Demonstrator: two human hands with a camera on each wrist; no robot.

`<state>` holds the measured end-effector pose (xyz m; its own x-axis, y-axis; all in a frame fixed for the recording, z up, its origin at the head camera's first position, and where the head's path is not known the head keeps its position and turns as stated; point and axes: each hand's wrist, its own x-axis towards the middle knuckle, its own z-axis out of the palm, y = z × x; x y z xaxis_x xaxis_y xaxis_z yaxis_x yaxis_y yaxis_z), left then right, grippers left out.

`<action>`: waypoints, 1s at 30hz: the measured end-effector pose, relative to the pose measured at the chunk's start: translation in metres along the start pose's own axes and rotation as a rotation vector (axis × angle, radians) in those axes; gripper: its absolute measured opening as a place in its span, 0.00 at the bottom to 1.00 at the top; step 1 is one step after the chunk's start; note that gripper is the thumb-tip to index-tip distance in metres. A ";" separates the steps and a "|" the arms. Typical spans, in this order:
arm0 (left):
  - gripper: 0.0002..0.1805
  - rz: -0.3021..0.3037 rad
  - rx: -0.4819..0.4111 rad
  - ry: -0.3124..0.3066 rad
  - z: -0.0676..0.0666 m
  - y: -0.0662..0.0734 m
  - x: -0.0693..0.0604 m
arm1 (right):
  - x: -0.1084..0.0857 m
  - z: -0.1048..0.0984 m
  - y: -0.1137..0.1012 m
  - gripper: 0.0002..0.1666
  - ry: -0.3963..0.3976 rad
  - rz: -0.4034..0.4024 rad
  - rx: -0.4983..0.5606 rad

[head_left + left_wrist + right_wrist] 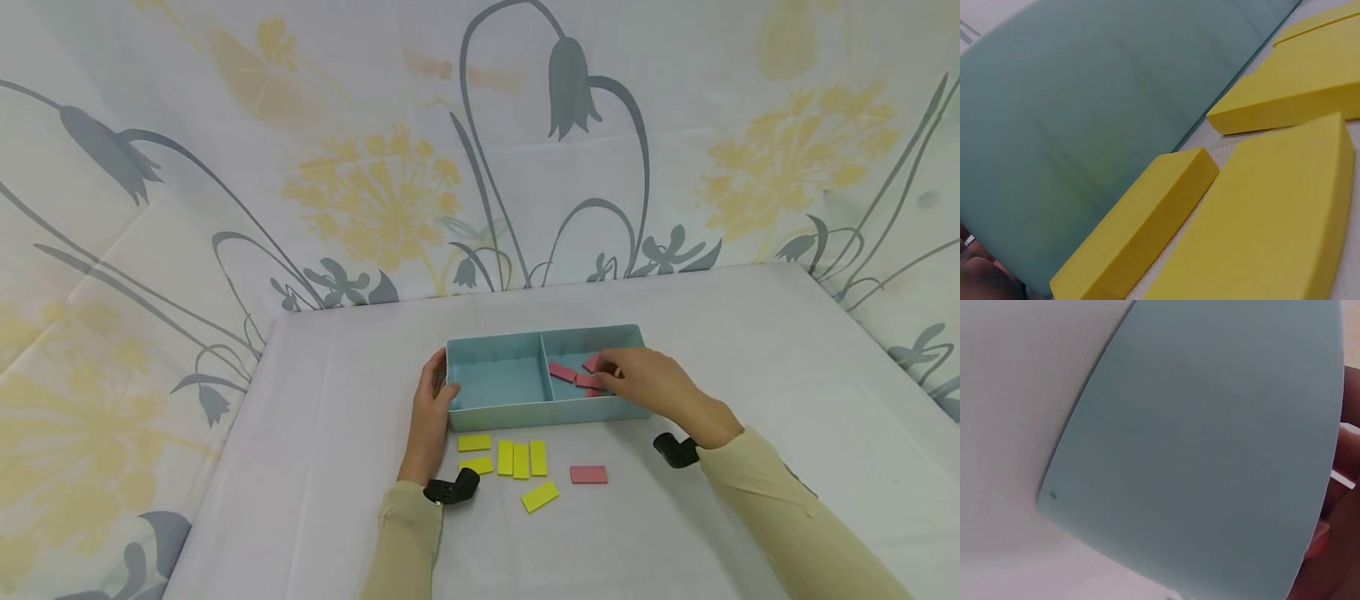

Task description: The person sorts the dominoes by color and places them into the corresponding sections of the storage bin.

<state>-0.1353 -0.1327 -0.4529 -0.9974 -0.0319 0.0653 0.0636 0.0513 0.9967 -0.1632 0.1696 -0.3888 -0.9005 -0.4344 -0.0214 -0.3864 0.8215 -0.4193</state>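
Note:
A pale blue two-compartment box lies on the white cloth. At its left end my left hand grips the wall, thumb over the rim and fingers outside. My right hand reaches into the right compartment with curled fingers. Several pink blocks lie there, some against or partly behind the fingertips; whether one is pinched cannot be made out. In the right wrist view the box's outer wall hides most of the fingers. The left wrist view shows the box side beside yellow blocks.
Several yellow blocks lie flat on the cloth in front of the box. A single pink block lies to their right. The box's left compartment shows a bare floor. Behind the table hangs a flower-patterned cloth.

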 end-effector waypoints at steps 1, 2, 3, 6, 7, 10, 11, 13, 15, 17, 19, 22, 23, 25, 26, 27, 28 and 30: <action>0.28 -0.002 0.003 -0.003 0.000 0.003 -0.001 | -0.001 0.000 0.001 0.09 0.002 -0.008 0.008; 0.28 -0.003 0.005 -0.006 0.001 0.007 -0.003 | -0.002 0.000 0.001 0.09 0.005 -0.013 0.015; 0.28 -0.005 0.007 -0.007 0.001 0.011 -0.005 | -0.002 0.000 0.002 0.09 0.008 -0.019 0.023; 0.29 -0.005 0.008 -0.008 0.003 0.019 -0.008 | -0.006 0.001 0.004 0.10 0.031 -0.036 0.055; 0.28 -0.007 0.005 -0.009 0.003 0.019 -0.008 | -0.007 0.002 0.004 0.10 0.044 -0.043 0.059; 0.28 -0.002 -0.012 -0.016 0.004 0.018 -0.007 | -0.011 0.005 0.005 0.11 0.094 -0.068 0.062; 0.28 -0.002 -0.014 -0.017 0.004 0.018 -0.007 | -0.013 0.006 0.005 0.11 0.112 -0.073 0.057; 0.28 -0.003 -0.015 -0.019 0.004 0.018 -0.007 | -0.016 0.007 0.005 0.10 0.149 -0.088 0.054; 0.28 -0.006 -0.011 -0.017 0.004 0.018 -0.008 | -0.020 0.008 0.004 0.09 0.186 -0.099 0.059; 0.28 -0.006 -0.005 -0.014 0.004 0.018 -0.008 | -0.024 0.009 0.003 0.07 0.223 -0.101 0.068; 0.28 -0.006 -0.002 -0.011 0.004 0.019 -0.008 | -0.029 0.010 0.002 0.04 0.258 -0.107 0.078; 0.28 -0.005 -0.005 -0.011 0.003 0.019 -0.008 | -0.034 0.011 0.002 0.03 0.300 -0.111 0.085; 0.28 -0.006 -0.006 -0.012 0.003 0.019 -0.008 | -0.035 0.012 0.001 0.03 0.312 -0.118 0.086; 0.28 -0.007 -0.009 -0.014 0.003 0.019 -0.008 | -0.037 0.014 0.001 0.03 0.334 -0.123 0.090; 0.28 -0.006 -0.011 -0.016 0.003 0.020 -0.008 | -0.038 0.014 0.000 0.03 0.347 -0.124 0.089; 0.28 -0.005 -0.011 -0.016 0.003 0.020 -0.008 | -0.040 0.015 0.000 0.03 0.360 -0.125 0.090; 0.28 -0.006 -0.010 -0.016 0.003 0.020 -0.008 | -0.041 0.016 -0.001 0.03 0.375 -0.126 0.087; 0.28 -0.011 -0.010 -0.016 0.002 0.020 -0.008 | -0.043 0.018 -0.002 0.04 0.408 -0.128 0.089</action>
<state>-0.1258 -0.1291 -0.4336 -0.9984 -0.0169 0.0533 0.0526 0.0415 0.9978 -0.1200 0.1807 -0.4032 -0.8585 -0.3345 0.3886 -0.4973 0.7280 -0.4720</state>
